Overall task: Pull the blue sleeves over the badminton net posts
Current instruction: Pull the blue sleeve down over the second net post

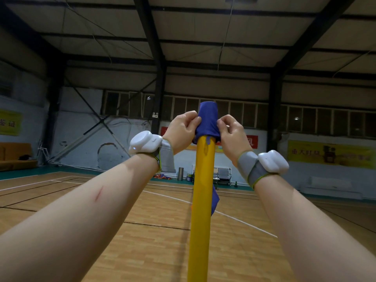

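Blue sleeve (pixel 208 121) capped on top of yellow post (pixel 201 200), bunched near the top. Left hand (pixel 182 130) and right hand (pixel 233 135) pinching fabric on either side, fingers clenched. Step: early pull-down. Next, probably: even downward tug, both sides together, no snagging.

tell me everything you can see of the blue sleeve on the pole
The blue sleeve is dark blue, thin-looking fabric capping the top of the upright yellow post. Its lower edge is bunched just below the post's tip. The left hand and right hand pinch it at either side. More blue fabric shows behind the post lower down.
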Demonstrator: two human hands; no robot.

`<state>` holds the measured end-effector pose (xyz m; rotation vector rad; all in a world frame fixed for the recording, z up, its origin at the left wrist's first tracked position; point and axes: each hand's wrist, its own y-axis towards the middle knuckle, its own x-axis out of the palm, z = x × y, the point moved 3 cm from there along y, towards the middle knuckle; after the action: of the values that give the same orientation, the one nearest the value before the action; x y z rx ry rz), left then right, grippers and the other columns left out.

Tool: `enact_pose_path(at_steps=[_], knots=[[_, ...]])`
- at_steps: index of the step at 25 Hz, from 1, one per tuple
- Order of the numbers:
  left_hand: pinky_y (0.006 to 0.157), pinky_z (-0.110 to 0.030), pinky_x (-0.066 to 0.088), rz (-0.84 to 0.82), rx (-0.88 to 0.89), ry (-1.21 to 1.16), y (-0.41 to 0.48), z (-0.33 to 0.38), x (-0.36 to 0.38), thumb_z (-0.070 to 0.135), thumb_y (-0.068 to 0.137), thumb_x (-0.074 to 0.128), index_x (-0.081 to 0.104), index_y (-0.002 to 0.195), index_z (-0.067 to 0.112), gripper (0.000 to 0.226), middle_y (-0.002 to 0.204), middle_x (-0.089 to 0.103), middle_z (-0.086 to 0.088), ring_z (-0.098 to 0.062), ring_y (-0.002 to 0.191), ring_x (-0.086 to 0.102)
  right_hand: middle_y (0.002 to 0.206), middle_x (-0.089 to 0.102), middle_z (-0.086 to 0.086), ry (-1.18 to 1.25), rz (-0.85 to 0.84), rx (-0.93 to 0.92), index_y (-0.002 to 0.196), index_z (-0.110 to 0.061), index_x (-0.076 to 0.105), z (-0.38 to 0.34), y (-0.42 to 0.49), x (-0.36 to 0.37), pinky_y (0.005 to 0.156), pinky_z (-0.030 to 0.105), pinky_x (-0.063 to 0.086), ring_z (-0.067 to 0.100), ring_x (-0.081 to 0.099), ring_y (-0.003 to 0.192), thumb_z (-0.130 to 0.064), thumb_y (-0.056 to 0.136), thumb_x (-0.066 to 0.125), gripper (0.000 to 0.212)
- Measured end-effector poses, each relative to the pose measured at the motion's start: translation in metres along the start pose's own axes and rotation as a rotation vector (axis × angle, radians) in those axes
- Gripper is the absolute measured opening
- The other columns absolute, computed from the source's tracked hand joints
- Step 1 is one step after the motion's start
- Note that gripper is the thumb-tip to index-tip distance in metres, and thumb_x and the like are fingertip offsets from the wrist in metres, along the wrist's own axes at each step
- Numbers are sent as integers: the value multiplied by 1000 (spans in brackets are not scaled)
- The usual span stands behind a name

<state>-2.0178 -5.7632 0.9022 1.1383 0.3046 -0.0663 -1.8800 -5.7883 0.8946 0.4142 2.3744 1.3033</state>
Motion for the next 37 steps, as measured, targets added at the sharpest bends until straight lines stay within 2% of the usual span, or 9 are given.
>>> enact_pose_path(at_steps=[4,8,14,17,21,24,29,34,37], knots=[[63,-26,41,-28,-5,10,-11,-12,0,13,96,42,49,72,22,27,66,48,2,-4,60,47,76,47,1,-177,-26,-48,87,-11,45,2,-11,4,66,28,42,14,48,70,-18,98,37,16],[93,-36,46,-112,-46,88,-22,-22,-1,13,96,41,56,115,0,27,107,62,-13,-21,100,58,103,43,7,-158,-10,-19,86,-7,50,12,-23,7,84,36,47,25,52,93,-15,97,41,16],[56,-6,39,-220,-110,73,-28,-8,-1,11,98,37,54,111,6,22,79,53,3,-4,62,47,80,47,6,23,-50,121,79,-11,47,8,-13,3,65,26,40,15,46,71,-18,95,41,19],[51,-17,42,-250,-219,16,-32,-6,-3,16,99,36,50,99,17,14,71,47,4,-9,54,44,81,50,1,75,-33,137,90,-16,45,-2,2,1,69,28,46,13,51,74,-36,95,42,21],[40,-13,39,-275,-233,78,-35,-2,-7,17,99,36,48,91,19,14,67,47,3,-4,41,48,78,49,1,10,-17,23,80,-21,44,-11,12,8,71,38,51,20,52,77,-28,96,42,18],[42,-8,39,-310,-264,102,-29,0,-13,19,98,40,53,88,15,17,70,51,3,-1,45,48,76,49,-1,5,-12,-8,77,-20,45,-11,13,5,73,38,51,20,52,78,-23,97,42,20],[57,-20,39,-50,-139,159,4,13,-10,28,96,42,47,83,15,19,70,48,2,-9,59,45,73,50,-2,-7,5,-46,79,-17,48,-7,13,-2,68,30,48,11,50,69,-21,96,44,18],[59,-20,37,6,-30,162,7,15,3,13,94,45,40,67,24,30,64,42,4,-8,59,41,74,51,-2,30,-10,-41,74,-25,47,1,10,-2,74,41,51,17,52,74,-21,95,45,22],[56,-23,38,36,-103,101,5,8,3,21,95,46,40,70,23,25,66,43,2,-11,58,42,74,52,1,54,-4,-43,73,-24,48,2,6,0,77,45,51,24,53,76,-19,95,46,22]])
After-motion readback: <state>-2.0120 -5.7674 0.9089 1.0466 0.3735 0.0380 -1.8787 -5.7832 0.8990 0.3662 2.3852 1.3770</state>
